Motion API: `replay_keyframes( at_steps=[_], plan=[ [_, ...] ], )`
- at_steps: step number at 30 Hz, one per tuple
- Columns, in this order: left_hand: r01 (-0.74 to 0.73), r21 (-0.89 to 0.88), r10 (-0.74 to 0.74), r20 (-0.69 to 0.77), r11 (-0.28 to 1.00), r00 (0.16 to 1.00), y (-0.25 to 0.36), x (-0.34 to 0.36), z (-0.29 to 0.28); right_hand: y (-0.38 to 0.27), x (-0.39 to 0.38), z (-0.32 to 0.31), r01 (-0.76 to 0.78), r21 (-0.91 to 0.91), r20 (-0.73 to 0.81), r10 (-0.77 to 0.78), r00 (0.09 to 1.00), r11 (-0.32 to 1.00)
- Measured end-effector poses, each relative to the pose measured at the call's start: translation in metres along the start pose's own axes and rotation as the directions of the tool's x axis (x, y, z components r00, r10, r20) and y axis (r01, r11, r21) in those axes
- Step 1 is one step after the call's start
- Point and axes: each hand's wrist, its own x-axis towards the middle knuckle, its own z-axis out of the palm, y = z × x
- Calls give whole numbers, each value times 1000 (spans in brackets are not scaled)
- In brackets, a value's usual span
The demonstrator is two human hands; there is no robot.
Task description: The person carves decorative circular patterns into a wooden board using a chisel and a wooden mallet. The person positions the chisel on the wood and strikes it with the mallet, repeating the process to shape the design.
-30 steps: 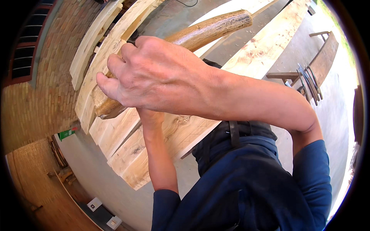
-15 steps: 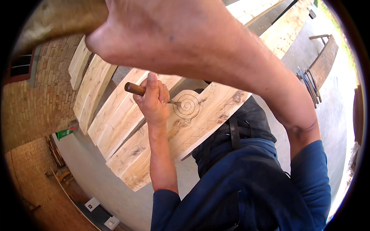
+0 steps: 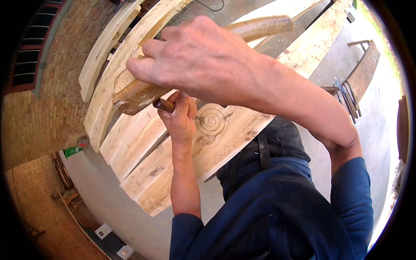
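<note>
My left hand (image 3: 180, 123) is closed around a wood-handled chisel (image 3: 163, 104). The chisel's blade points at a spiral (image 3: 211, 121) marked on a pale wooden board (image 3: 151, 182); the hand and shade partly hide its tip. Above it, my right hand (image 3: 195, 56) grips a wooden mallet (image 3: 136, 94), whose handle sticks out to the right past the fist. In this view the mallet's worn head sits right beside the butt of the chisel handle; whether they touch I cannot tell. Zigzag lines run along the board near the spiral.
More pale planks (image 3: 97, 117) lie to the left, beside a brick wall (image 3: 65, 95). At the right, several slim metal tools (image 3: 346, 99) rest by a wooden bench (image 3: 364, 65). A green box (image 3: 73, 151) stands on the floor at the left.
My right hand has come down with the mallet from the upper left, bringing its head close to the chisel handle. My left hand has shifted slightly right and down, still holding the chisel.
</note>
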Motion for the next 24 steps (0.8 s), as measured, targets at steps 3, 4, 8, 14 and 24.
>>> replay_keyframes(
  at_steps=[3, 4, 8, 14, 24],
  plan=[
    [21, 50, -23, 42, 999, 999, 5, 1, -1, 21, 15, -24, -46, 15, -212, 48, 976, 999],
    [15, 81, -19, 47, 997, 999, 4, 2, -1, 29, 28, -31, -86, 304, -307, 183, 934, 949],
    [-10, 108, 3, 63, 994, 998, 3, 6, 4, 15, 7, -49, -449, 583, -126, 621, 774, 677],
    [-33, 88, 27, 68, 996, 997, -2, -1, -5, 19, 0, -25, -71, -90, -80, 64, 995, 993],
    [0, 59, -1, 16, 998, 1000, -4, -5, -2, 0, -17, -14, -121, -113, 136, 136, 981, 986]
  ],
)
